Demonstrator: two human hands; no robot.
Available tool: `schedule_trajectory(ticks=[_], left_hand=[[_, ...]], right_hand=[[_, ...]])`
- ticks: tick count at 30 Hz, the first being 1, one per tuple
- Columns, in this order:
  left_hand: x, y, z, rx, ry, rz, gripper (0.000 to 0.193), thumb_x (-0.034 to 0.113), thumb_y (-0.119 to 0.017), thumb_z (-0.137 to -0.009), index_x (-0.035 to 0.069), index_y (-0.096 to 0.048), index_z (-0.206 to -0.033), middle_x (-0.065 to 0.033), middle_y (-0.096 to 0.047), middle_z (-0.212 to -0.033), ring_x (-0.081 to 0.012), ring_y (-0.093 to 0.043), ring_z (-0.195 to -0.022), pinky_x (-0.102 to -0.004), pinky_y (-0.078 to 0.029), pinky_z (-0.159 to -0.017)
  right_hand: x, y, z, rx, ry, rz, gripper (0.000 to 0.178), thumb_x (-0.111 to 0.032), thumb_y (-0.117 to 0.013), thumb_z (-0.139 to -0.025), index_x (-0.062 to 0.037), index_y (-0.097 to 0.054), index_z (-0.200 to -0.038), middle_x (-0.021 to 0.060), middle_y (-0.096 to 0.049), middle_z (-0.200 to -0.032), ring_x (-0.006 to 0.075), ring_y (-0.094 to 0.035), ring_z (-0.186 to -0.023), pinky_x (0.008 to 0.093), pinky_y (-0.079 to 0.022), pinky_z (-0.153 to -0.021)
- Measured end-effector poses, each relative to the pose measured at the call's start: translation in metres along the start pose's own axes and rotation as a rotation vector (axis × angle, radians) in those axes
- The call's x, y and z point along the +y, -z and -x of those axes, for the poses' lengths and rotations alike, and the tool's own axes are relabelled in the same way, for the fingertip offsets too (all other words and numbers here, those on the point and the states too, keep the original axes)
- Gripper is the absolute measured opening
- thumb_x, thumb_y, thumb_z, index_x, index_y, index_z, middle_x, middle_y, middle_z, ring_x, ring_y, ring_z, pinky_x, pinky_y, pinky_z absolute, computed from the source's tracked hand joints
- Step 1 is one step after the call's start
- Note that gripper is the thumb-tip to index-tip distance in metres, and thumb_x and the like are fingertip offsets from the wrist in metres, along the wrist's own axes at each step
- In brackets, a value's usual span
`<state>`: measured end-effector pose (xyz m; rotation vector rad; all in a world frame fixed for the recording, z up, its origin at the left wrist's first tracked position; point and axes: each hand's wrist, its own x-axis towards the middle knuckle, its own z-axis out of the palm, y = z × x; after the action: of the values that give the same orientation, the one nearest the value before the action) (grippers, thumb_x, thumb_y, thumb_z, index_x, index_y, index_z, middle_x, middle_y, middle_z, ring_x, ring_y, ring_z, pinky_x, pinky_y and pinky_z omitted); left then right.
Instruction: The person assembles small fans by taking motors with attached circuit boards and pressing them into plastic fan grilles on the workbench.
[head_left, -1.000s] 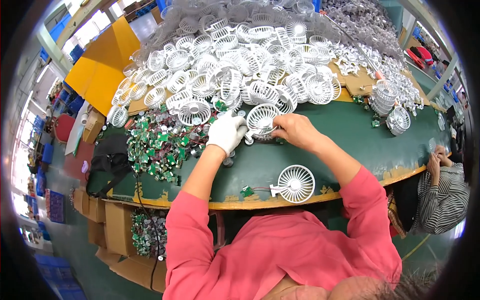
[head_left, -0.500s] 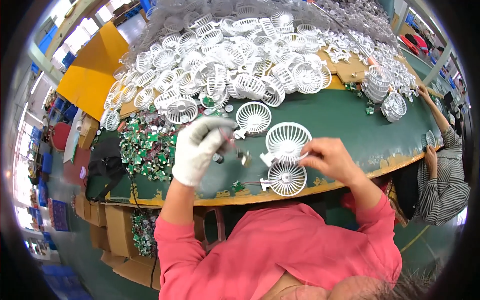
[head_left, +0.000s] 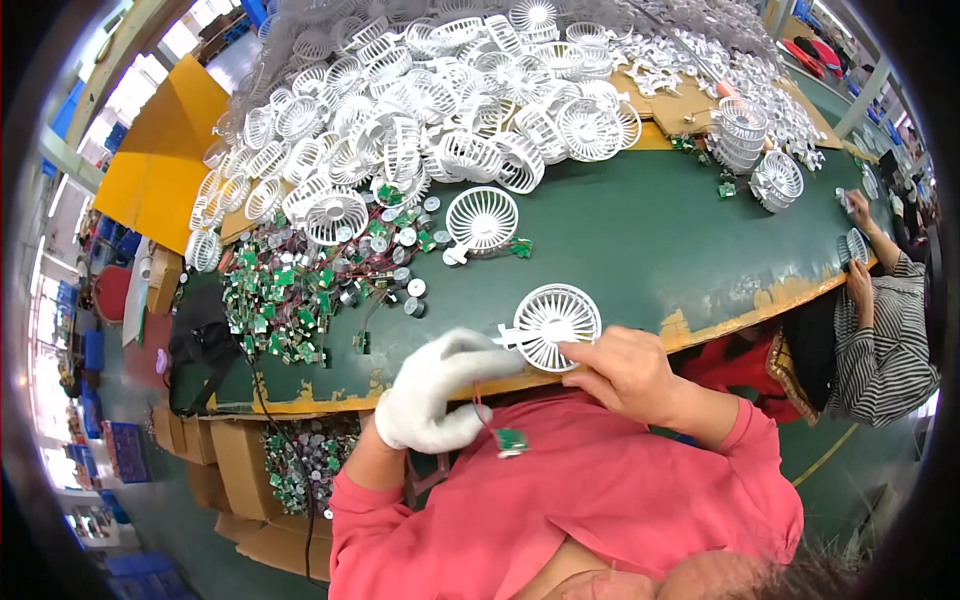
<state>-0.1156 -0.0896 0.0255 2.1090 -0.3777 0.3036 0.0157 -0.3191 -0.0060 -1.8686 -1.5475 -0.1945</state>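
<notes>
My right hand (head_left: 628,372), bare, grips the near rim of a round white slatted fan housing (head_left: 557,318) between thumb and fingers, at the table's front edge. The housing's open face is up and its short stem points left. My left hand (head_left: 437,392), in a white glove, is curled beside that stem. From it thin red and dark wires run down to a small green circuit board (head_left: 511,441), which hangs over the pink top. Whatever else the glove encloses is hidden. Farther off, another white fan housing (head_left: 482,220) lies on the table, a green board (head_left: 521,248) beside it.
A heap of green boards with wires and small motors (head_left: 290,290) covers the left of the table (head_left: 640,240). Behind rises a big pile of white housings (head_left: 440,100). Stacked housings (head_left: 740,135) stand at right. A co-worker in a striped sleeve (head_left: 885,370) works at far right.
My left hand has come down and nearer, with the wired board dangling from it. Two housings lay by my right hand before; now one is there, drawn nearer. A green board now shows beside the farther housing.
</notes>
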Motion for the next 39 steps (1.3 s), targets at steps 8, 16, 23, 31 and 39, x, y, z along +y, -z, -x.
schedule_trajectory(ticks=[8,16,23,31,39], left_hand=[[0.012,-0.016,-0.004,-0.132,-0.121,0.247,0.051,0.012,-0.063,-0.058,-0.002,-0.063,-0.107,-0.0131,-0.06,-0.094,-0.0282,-0.06,-0.083,-0.035,-0.049,-0.077],[0.01,-0.026,0.006,0.042,0.299,0.752,0.046,-0.017,-0.046,-0.065,-0.004,-0.061,-0.107,-0.0127,-0.059,-0.091,-0.0201,-0.058,-0.079,-0.0301,-0.048,-0.068],[0.007,-0.036,-0.004,0.16,0.451,0.255,0.053,0.011,-0.072,-0.067,0.006,-0.058,-0.117,-0.0099,-0.056,-0.104,-0.0165,-0.058,-0.082,-0.0281,-0.049,-0.07],[-0.012,-0.049,-0.011,0.047,0.333,-0.432,0.052,0.027,-0.075,-0.069,0.011,-0.057,-0.115,-0.0134,-0.054,-0.113,-0.0314,-0.06,-0.093,-0.039,-0.051,-0.076],[-0.021,-0.052,-0.003,0.074,0.12,-0.58,0.029,0.022,-0.072,-0.072,0.014,-0.063,-0.099,-0.0038,-0.059,-0.094,-0.0254,-0.057,-0.081,-0.0364,-0.048,-0.069]], right_hand=[[-0.011,-0.006,-0.023,-0.273,-0.178,-0.714,0.032,-0.007,-0.068,-0.08,0.0001,-0.06,-0.11,0.0117,-0.062,-0.097,0.0226,-0.061,-0.084,0.0319,-0.048,-0.071],[-0.013,0.006,-0.028,-0.297,-0.334,-0.65,0.034,-0.005,-0.073,-0.074,-0.0015,-0.059,-0.105,0.007,-0.055,-0.093,0.0163,-0.053,-0.079,0.0273,-0.043,-0.062],[0.003,0.003,-0.039,-0.193,-0.034,-0.233,0.031,-0.008,-0.073,-0.072,-0.0014,-0.055,-0.096,0.0116,-0.054,-0.089,0.0291,-0.058,-0.077,0.0362,-0.049,-0.064],[0.02,-0.007,-0.038,-0.281,0.051,0.227,0.026,-0.019,-0.072,-0.072,-0.0075,-0.055,-0.088,0.0081,-0.053,-0.083,0.0267,-0.055,-0.079,0.0379,-0.041,-0.076],[0.026,-0.011,-0.041,-0.343,0.11,0.174,0.023,-0.016,-0.072,-0.072,-0.0062,-0.054,-0.083,0.0087,-0.053,-0.08,0.0268,-0.054,-0.08,0.0383,-0.04,-0.076]])
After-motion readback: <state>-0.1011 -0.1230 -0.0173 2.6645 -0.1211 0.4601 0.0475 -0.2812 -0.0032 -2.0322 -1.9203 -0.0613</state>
